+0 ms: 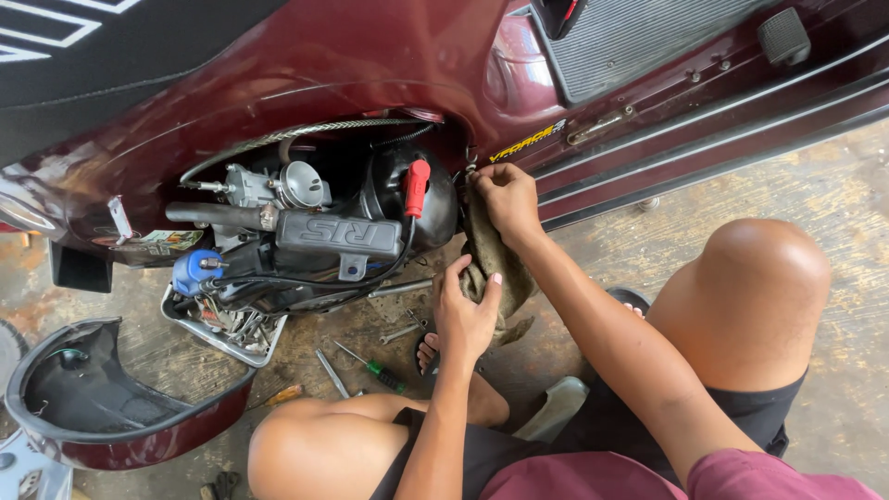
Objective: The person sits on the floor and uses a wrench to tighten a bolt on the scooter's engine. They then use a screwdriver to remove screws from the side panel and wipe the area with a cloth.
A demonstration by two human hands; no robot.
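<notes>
Both hands grip a soft, limp rag: right hand pinches its top against the scooter, left hand bunches the lower folds.

The engine is set inside the opened side of the scooter body, with a tray of parts beneath it on the floor. A removed side cover lies to the left. A screwdriver and wrench lie right of the tray. A rag is hung right of the engine, between the right hand above and the left hand below.
</notes>
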